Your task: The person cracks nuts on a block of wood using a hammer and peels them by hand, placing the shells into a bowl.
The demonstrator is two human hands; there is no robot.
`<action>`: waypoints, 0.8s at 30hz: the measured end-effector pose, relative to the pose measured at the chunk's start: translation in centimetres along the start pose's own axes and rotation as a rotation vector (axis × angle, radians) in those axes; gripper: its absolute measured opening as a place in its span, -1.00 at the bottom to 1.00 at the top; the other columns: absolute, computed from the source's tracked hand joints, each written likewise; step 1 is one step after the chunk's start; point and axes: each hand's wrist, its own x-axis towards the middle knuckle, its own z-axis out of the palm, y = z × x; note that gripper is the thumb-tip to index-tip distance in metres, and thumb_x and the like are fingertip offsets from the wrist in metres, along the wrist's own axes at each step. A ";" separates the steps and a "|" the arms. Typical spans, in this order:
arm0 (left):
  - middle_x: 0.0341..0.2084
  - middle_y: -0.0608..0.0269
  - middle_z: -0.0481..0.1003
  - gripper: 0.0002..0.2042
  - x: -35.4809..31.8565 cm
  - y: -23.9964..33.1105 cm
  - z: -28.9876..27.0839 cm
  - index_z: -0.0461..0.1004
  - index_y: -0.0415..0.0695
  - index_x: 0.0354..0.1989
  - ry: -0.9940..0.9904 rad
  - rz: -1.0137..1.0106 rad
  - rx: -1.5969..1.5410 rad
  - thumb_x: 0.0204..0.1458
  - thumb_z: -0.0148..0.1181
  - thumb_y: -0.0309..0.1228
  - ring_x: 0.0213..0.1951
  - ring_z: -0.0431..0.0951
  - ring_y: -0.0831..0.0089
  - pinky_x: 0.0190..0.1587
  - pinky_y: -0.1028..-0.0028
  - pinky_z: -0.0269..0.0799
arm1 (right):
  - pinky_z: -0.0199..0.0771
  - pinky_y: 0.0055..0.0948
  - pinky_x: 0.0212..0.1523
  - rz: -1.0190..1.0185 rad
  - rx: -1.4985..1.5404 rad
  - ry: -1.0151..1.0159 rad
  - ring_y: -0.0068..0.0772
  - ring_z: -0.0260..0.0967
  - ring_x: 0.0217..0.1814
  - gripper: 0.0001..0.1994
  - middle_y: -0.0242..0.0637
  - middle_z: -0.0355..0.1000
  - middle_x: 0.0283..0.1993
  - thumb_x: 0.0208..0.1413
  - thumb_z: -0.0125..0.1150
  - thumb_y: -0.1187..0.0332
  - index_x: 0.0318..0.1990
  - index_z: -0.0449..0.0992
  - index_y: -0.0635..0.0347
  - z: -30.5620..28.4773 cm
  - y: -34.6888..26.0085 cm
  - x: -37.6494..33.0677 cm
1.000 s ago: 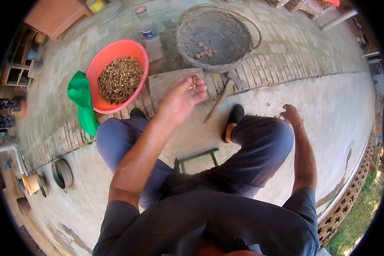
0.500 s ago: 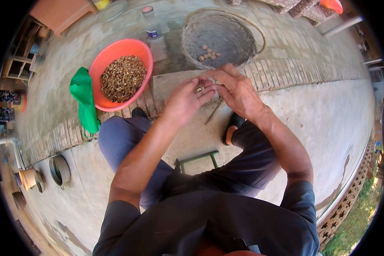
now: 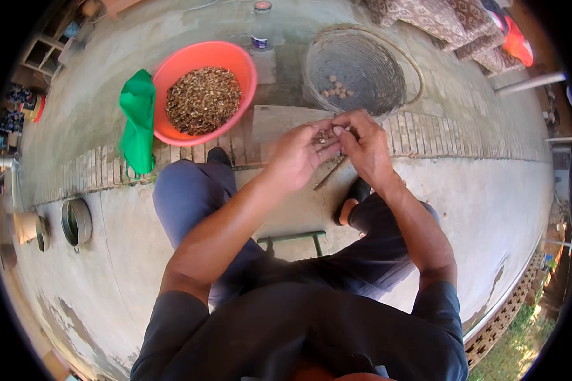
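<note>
In front of my knees, my left hand [image 3: 297, 155] is turned palm up, its fingers curled under cracked walnut pieces [image 3: 325, 136]. My right hand [image 3: 368, 145] meets it from the right, thumb and fingertips pinched at these pieces. Just beyond the hands stands a round wicker basket [image 3: 391, 79] with several whole walnuts [image 3: 338, 89] at its bottom. To the left, a coral-red basin [image 3: 250, 82] holds a heap of brown walnut bits [image 3: 203, 101]. A grey slab [image 3: 270, 124] lies between basin and basket, partly behind my left hand.
A green cloth or bag [image 3: 138, 120] hangs by the basin's left side. Behind the basin stands a clear jar with a red lid [image 3: 261, 26]. A thin stick [image 3: 329, 175] and a green metal frame [image 3: 299, 238] are between my legs. A metal pot [image 3: 76, 222] sits far left.
The view has shifted, so the basin and basket sit farther right. My right thumb and fingers have closed in on the walnut pieces in my left hand.
</note>
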 end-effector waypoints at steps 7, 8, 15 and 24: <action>-0.06 0.00 0.48 -0.71 0.1 0.0 0.2 0.43 -0.36 0.03 0.129 0.035 -0.014 0.31 -0.11 -0.42 0.05 0.54 0.18 0.17 0.20 0.51 | 0.50 -0.51 -0.40 0.156 0.273 0.029 -0.57 0.48 -0.43 -0.83 -0.16 0.58 -0.26 0.20 0.17 0.54 -0.08 0.56 0.34 2.9 -6.0 7.0; -0.06 0.00 0.48 -0.71 0.3 0.1 0.5 0.43 -0.35 0.02 0.152 0.027 -0.011 0.32 -0.12 -0.40 0.05 0.54 0.18 0.16 0.21 0.51 | 0.49 -0.51 -0.40 0.119 0.344 0.023 -0.58 0.47 -0.44 -0.82 -0.18 0.58 -0.26 0.21 0.17 0.53 -0.07 0.57 0.34 3.2 -6.9 8.7; 0.00 0.13 0.42 -0.65 0.4 1.4 0.5 0.35 -0.30 0.11 0.133 0.108 -0.024 0.39 -0.18 -0.26 0.11 0.42 0.28 0.31 0.17 0.37 | 0.51 -0.42 -0.27 -0.023 0.148 -0.052 -0.41 0.52 -0.29 -0.80 -0.19 0.54 -0.20 0.17 0.17 0.56 -0.07 0.59 0.31 0.8 -3.6 5.5; -0.07 0.25 0.51 -0.58 1.2 -0.3 -1.4 0.45 -0.21 0.14 0.115 0.068 0.071 0.36 -0.06 -0.13 -0.04 0.50 0.40 0.04 0.34 0.43 | 0.54 -0.15 -0.15 -0.167 -0.048 -0.146 0.07 0.52 -0.17 -0.80 -0.07 0.47 -0.12 0.09 0.25 0.56 -0.11 0.56 0.24 1.2 -1.0 0.4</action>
